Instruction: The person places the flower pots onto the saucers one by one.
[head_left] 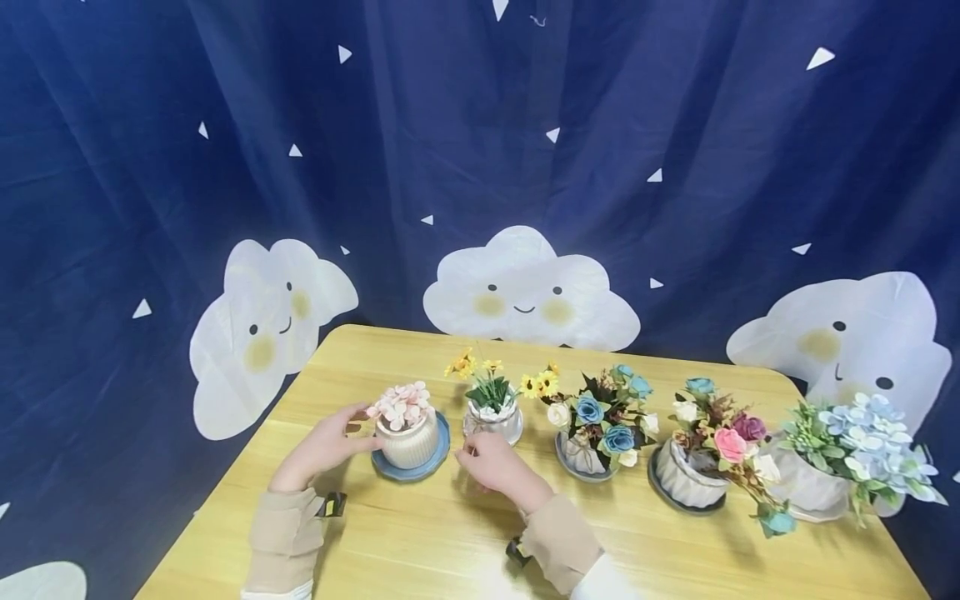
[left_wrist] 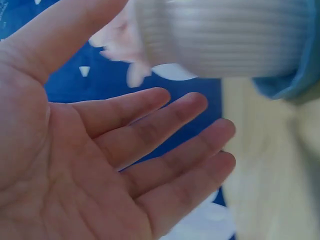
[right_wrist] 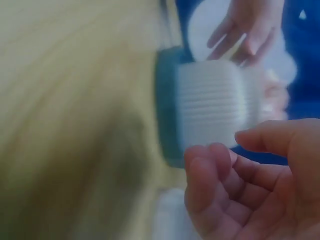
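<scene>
A cream ribbed pot (head_left: 408, 446) with pink flowers (head_left: 402, 403) stands upright on a blue saucer (head_left: 442, 437) at the table's left. My left hand (head_left: 327, 447) is beside its left side, fingers spread and straight in the left wrist view, thumb close to the pot's rim. To the pot's right is my right hand (head_left: 495, 463), its fingers loosely bent and thumb apart, with nothing between them in the right wrist view. Just behind that hand, a whitish pot (head_left: 512, 423) holds yellow flowers (head_left: 542, 383); the hand covers part of its front.
Further right stand a pot of blue and white roses (head_left: 588, 408), a white pot (head_left: 692, 482) with mixed roses on a dark saucer, and a pot of pale blue hydrangeas (head_left: 877, 433). Behind the wooden table (head_left: 420, 550) hangs a dark blue curtain (head_left: 480, 167) with clouds.
</scene>
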